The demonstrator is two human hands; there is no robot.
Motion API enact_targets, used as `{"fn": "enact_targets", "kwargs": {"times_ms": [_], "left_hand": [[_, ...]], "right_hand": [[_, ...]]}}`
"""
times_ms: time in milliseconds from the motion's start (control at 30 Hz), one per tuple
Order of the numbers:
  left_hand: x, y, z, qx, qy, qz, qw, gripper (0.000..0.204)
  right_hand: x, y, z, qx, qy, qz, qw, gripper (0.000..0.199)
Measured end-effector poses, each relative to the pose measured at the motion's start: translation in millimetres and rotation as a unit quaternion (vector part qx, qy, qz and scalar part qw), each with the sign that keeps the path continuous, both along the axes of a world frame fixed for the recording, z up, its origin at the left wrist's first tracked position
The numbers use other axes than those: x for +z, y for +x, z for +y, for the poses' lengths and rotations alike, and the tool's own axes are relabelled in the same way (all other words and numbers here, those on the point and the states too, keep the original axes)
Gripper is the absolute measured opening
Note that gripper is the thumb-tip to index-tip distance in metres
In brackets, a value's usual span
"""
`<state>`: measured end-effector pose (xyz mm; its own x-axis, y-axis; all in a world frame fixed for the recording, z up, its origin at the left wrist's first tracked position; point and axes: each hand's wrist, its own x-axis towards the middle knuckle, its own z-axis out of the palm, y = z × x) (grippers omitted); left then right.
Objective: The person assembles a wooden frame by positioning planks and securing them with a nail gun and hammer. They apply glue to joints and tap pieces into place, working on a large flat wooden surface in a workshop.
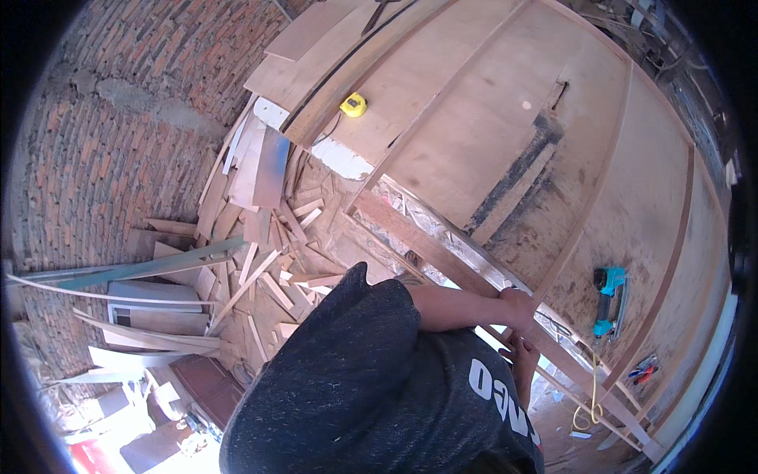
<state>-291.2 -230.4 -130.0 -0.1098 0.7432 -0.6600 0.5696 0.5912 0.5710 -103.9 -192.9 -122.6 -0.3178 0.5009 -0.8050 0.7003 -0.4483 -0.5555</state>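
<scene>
Brick makes up the wall [142, 134] in the upper left of the frame. Nearly as large, a plywood panel [474, 103] crossed by thin battens fills the upper right. Loose wood offcuts [276, 291] litter the left of centre. Your reddish-brown rail [426, 241] slants from the centre to the lower right, along the panel's near side. On the panel, right of centre, lies a teal and black power tool [606, 296].

Your left hand [518, 308] lies over the rail below centre; its fingers are hidden, so I cannot tell whether that grip is closed. Your right hand [521, 350] is curled just below it, its hold also unclear. I'd press evenly from both sides, keep the rail from twisting, and keep fingertips out of the narrow gaps alongside. Smaller still are the yellow tape measure [354, 104], upper middle, and red-and-blue hand tools [643, 369], lower right.
</scene>
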Motion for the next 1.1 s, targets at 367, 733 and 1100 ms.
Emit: {"fn": "enact_targets", "kwargs": {"times_ms": [367, 733, 1100], "left_hand": [[-4.8, 3.4, 1.1, 0.007, 0.031, 0.018, 0.999, 0.049], [-16.7, 1.0, 1.9, 0.001, 0.03, 0.01, 0.999, 0.071], [31.0, -107.9, -53.0, 0.244, 0.265, -0.017, 0.933, 0.058]], "right_hand": [[-9.1, 2.8, -3.5, -0.036, 0.041, -0.011, 0.998, 0.041], [-44.8, 2.1, -13.8, 0.013, 0.278, 0.106, 0.955, 0.021], [-39.8, -5.0, -17.3, 0.014, 0.282, 0.045, 0.958, 0.019]]}}
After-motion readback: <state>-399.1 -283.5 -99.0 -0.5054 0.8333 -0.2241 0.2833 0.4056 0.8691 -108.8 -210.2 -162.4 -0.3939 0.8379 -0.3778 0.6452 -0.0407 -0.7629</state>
